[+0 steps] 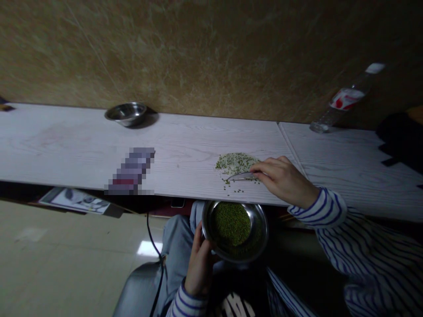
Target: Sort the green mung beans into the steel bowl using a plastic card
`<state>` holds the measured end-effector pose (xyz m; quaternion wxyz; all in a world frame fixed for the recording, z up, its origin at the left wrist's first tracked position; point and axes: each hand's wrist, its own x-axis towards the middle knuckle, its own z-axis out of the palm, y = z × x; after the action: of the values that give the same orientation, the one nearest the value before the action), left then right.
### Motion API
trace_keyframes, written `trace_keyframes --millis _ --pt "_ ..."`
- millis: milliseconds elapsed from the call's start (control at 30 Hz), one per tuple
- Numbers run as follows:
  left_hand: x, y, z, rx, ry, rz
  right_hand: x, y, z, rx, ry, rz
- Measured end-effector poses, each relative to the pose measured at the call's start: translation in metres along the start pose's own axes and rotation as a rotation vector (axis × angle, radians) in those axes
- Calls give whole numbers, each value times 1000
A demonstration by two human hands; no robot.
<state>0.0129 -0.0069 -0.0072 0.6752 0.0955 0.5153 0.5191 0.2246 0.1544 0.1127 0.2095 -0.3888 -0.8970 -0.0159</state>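
My left hand [200, 259] grips the left rim of a steel bowl [261, 229], holding it just below the table's front edge. Green mung beans [233, 223] fill much of the bowl's bottom. Above the tabletop, my right hand [286, 180] is closed on a slim metal utensil with a blade-like end [240, 176]; whether it is a knife or a spoon seen edge-on I cannot tell. That end is at the front of a spread of pale grains mixed with green beans [236, 162]. A few loose beans [234, 191] lie between this spread and the edge.
A second steel bowl [126, 115] stands near the wall at the left. A blurred-out flat object [132, 171] lies at the table's front edge. At the right stands a clear plastic bottle [345, 99] with a white cap, and beyond it a dark item [401, 136]. A black cable [161, 268] hangs below.
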Motion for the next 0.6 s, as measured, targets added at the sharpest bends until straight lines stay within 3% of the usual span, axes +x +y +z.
trace_keyframes --millis 333,467,600 --pt "3 -1 -6 -4 12 20 10 -9 9 42 -42 17" --pt "4 0 -6 13 38 41 2 -6 4 70 -49 0" --pt "4 0 -5 27 50 65 -12 0 -2 25 26 68"
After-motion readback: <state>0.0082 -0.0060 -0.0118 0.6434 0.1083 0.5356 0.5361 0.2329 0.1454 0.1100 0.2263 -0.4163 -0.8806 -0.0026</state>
